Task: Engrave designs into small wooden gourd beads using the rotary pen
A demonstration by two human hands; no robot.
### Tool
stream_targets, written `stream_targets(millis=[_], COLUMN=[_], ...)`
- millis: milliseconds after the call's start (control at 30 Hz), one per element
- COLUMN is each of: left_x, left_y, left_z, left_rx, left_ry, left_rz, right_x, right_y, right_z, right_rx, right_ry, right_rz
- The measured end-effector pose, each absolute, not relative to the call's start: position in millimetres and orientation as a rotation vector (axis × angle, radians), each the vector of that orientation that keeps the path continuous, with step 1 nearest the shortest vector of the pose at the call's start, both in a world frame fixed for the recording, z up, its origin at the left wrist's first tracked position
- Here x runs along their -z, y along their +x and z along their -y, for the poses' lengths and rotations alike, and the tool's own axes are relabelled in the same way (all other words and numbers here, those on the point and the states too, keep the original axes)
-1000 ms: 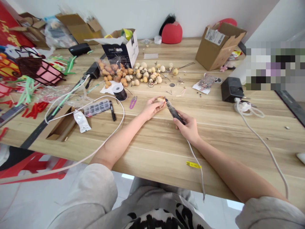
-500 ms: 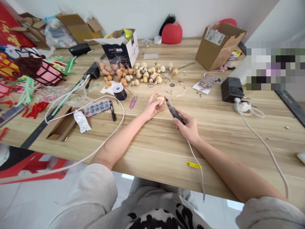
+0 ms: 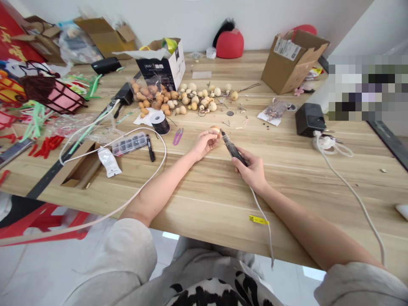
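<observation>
Pinches a small pale-tan gourd [image 3: 215, 129] in the left hand [image 3: 204, 144], fingers curled close round it, just above the light wooden counter [image 3: 207, 199] near its middle. Grips a dark pen-shaped power tool [image 3: 232, 148] in the right hand [image 3: 251, 170], closed round its rear part like a pencil, tip slanted up and to the left, at the gourd; touching or just short of it, cannot tell. Trails a thin white cord [image 3: 266, 229] with a yellow tag [image 3: 259, 219] from the tool back over the counter's near edge. Beyond the hands: a heap of tan and cream gourds [image 3: 178, 101], a spool of black thread [image 3: 160, 122], small purple snips [image 3: 178, 136] near the left hand. To the right, well apart: a black box-shaped unit [image 3: 310, 119] and an open brown cardboard box [image 3: 291, 61].
</observation>
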State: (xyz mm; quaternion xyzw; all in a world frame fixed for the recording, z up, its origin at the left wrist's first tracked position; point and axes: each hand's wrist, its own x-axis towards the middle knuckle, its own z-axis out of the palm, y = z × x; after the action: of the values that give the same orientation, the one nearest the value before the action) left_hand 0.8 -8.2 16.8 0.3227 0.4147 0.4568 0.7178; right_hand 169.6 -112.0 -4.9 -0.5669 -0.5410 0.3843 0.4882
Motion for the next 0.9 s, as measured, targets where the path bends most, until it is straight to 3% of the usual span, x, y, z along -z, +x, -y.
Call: stream_targets(millis=[900], left_x=[-12.2], left_y=[0.8], left_z=[7.5], left_rx=[-1.005], left_ry=[0.813], left_rz=[-0.865], right_x=[4.4], right_y=[169.6], right_z=[112.3], right_rx=[-0.924], right_ry=[-1.381], right_rz=[1.328])
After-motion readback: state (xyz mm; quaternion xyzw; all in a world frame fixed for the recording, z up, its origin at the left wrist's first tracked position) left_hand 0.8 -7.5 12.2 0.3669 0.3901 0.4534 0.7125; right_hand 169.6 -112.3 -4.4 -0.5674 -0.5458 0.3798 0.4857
